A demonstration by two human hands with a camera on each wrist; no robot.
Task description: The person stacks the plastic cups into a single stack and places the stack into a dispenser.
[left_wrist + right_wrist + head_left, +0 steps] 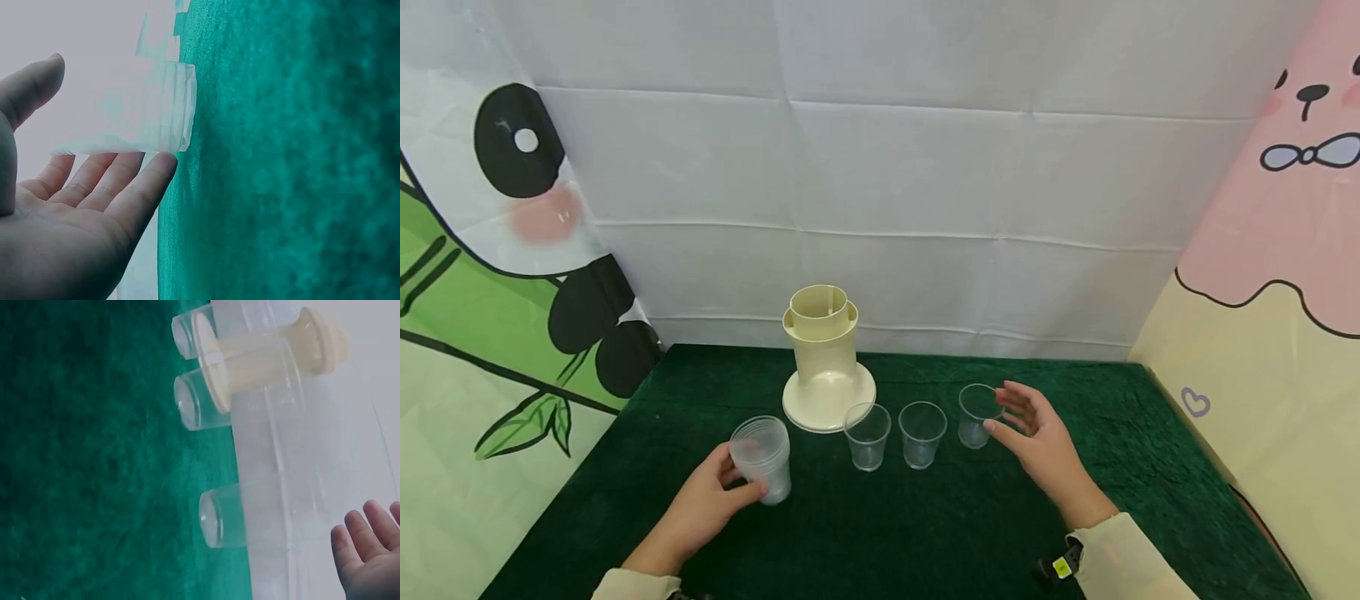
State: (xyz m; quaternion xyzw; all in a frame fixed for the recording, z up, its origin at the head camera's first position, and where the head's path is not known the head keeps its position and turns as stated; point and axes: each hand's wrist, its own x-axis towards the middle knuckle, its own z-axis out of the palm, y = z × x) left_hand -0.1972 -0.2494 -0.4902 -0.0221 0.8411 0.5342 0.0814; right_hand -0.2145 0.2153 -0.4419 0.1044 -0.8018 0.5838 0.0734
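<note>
My left hand (709, 500) holds a stack of clear plastic cups (767, 458) near the table's left side, thumb in front and fingers at its far left side. In the left wrist view, the fingers (134, 187) lie along one side of the nested cups (137, 112). Three single clear cups stand upright on the cloth: a left cup (868, 446), a middle cup (921, 442) and a right cup (973, 425). My right hand (1037, 437) is beside the right cup, fingers spread and holding nothing. The right wrist view shows a gap between its fingertips and that cup (222, 515).
A cream plastic stand (827, 367) with a round base and tube-like top is behind the left cup. Dark green cloth (910, 533) covers the table. White sheeting (910, 183) hangs at the back, with cartoon-printed panels at both sides.
</note>
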